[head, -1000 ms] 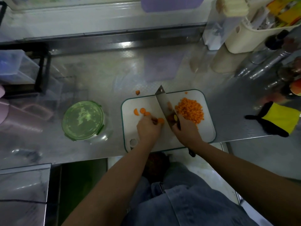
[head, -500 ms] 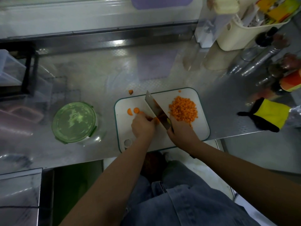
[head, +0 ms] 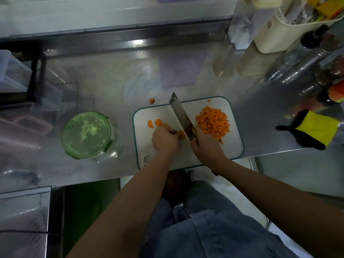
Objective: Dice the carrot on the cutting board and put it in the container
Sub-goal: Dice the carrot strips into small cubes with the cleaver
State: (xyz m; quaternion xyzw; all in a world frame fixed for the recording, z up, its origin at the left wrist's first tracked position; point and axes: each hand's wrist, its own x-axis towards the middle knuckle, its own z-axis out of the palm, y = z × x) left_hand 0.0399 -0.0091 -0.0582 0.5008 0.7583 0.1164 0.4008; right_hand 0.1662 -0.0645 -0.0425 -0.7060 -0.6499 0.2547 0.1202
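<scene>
Right now I am seeing the carrot piece (head: 181, 134) lying mid-board on the white cutting board (head: 235, 146), the left hand (head: 164, 140) curling its fingers onto it. The right hand (head: 206, 146) is gripping the knife (head: 179, 116), whose blade is standing just right of the piece. Diced carrot (head: 213, 122) is sitting farther right, two slices (head: 154, 123) left. The lidded green container (head: 87, 135) is standing well left.

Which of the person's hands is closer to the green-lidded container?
Left. The left hand, holding a carrot piece on the cutting board, is just right of the container; the right hand, gripping the knife, is farther right.
</scene>
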